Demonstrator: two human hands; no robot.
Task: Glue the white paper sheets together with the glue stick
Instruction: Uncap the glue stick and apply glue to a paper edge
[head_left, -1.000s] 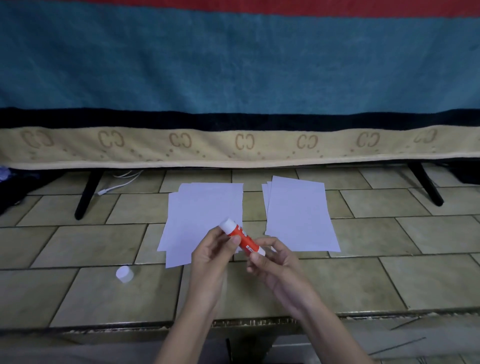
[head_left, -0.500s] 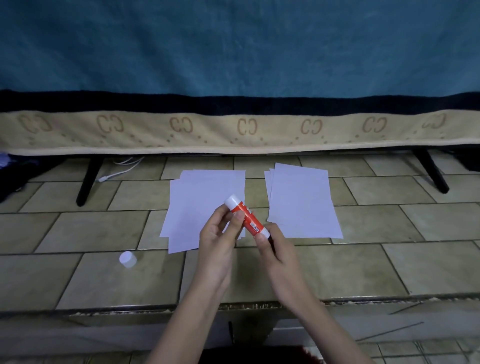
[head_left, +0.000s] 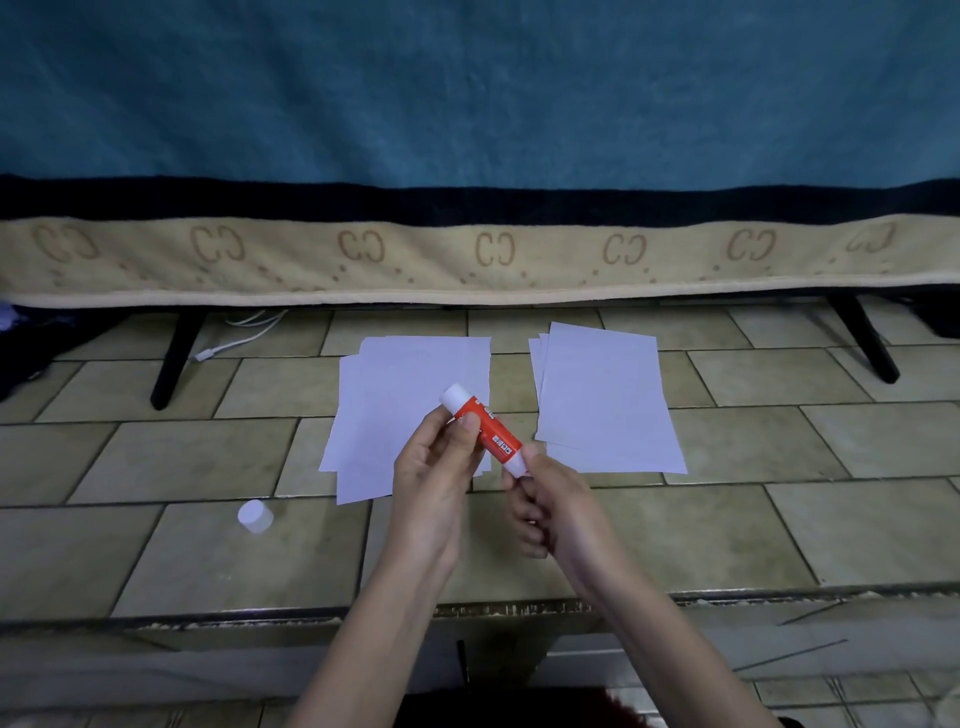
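Head view gives me both hands raised over the tiled worktop (head_left: 519, 545), sharing one glue stick (head_left: 485, 428). My left hand (head_left: 434, 486) wraps the upper red part of the barrel, thumb laid across the label and fingers curled behind it. My right hand (head_left: 553, 512) pinches the white base end between thumb and fingertips, the other fingers tucked under the palm. I see the stick tilted, its uncapped white tip pointing up and to the left, held above the near right corner of the left paper stack (head_left: 400, 410) and not touching it. That stack is a few white sheets fanned slightly out of line. To its right, well apart across a strip of bare tile, lies the right paper stack (head_left: 602, 400), also loosely squared. I spot the white cap (head_left: 255, 516) lying on a tile to the left of my left wrist, clear of the paper. Farther back, a tan-bordered blue blanket (head_left: 478, 130) hangs down over black legs (head_left: 171, 358), with a white cable (head_left: 239, 338) trailing on the tiles beneath its edge.
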